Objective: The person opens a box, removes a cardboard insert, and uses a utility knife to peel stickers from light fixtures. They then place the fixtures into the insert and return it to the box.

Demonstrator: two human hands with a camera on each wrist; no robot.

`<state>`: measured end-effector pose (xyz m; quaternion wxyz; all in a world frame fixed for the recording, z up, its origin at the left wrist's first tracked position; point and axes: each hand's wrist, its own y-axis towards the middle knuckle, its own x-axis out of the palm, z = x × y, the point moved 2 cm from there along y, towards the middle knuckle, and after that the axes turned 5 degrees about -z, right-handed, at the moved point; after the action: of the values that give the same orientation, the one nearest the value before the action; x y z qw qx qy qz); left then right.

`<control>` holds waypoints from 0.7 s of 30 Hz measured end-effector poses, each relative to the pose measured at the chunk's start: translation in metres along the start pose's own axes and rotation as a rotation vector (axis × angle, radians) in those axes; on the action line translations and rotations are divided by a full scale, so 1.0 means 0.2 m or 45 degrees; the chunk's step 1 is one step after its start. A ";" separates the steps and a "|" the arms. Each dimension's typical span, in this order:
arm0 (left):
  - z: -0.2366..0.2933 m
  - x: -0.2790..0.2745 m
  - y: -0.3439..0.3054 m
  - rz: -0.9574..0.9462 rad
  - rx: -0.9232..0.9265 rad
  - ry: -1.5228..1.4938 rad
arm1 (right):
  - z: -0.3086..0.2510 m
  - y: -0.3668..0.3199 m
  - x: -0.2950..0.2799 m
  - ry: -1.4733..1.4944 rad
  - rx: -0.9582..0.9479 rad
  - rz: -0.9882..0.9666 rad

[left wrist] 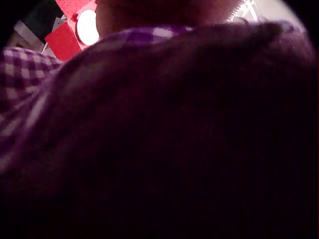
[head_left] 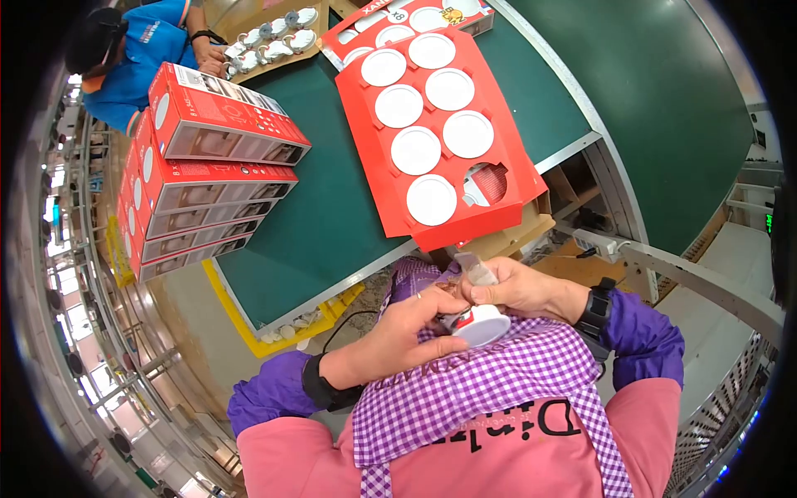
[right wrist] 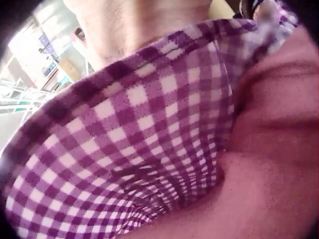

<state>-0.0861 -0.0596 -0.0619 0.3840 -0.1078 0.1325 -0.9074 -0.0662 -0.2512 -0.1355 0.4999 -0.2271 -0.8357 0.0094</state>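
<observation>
In the head view, my left hand (head_left: 405,334) holds a round white downlight (head_left: 483,327) in front of the apron, its thumb along the rim. A bit of red shows on the downlight's back. My right hand (head_left: 527,290) pinches a small pale, translucent piece (head_left: 476,269) just above the light, between thumb and fingers. The fingertips of both hands come close together there. Dark cloth fills most of the left wrist view. In the right wrist view the checked apron (right wrist: 144,124) hides the fingers and what they hold.
A red carton (head_left: 374,170) with white round discs in its cut-outs lies on the green table (head_left: 311,108); one cut-out has no disc. Stacked red boxes (head_left: 224,133) stand at left. Beyond, a person (head_left: 154,50) reaches to a tray of downlights (head_left: 274,51).
</observation>
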 end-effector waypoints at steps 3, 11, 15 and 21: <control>0.02 0.00 0.00 -0.003 0.209 0.391 | 0.05 -0.01 0.04 0.139 0.222 0.114; 0.08 0.00 0.05 -0.162 0.418 0.544 | -0.02 -0.04 0.09 0.114 0.320 0.119; 0.08 0.02 0.05 -0.350 0.450 0.550 | 0.02 -0.03 0.07 0.065 0.418 -0.027; 0.04 -0.09 0.09 -0.001 0.191 0.526 | -0.23 -0.06 0.00 -0.808 0.021 0.773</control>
<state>-0.0592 -0.0601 -0.0626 0.3552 0.1094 0.1405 -0.9177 -0.0319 -0.2721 -0.1105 0.1947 -0.4441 -0.8433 0.2318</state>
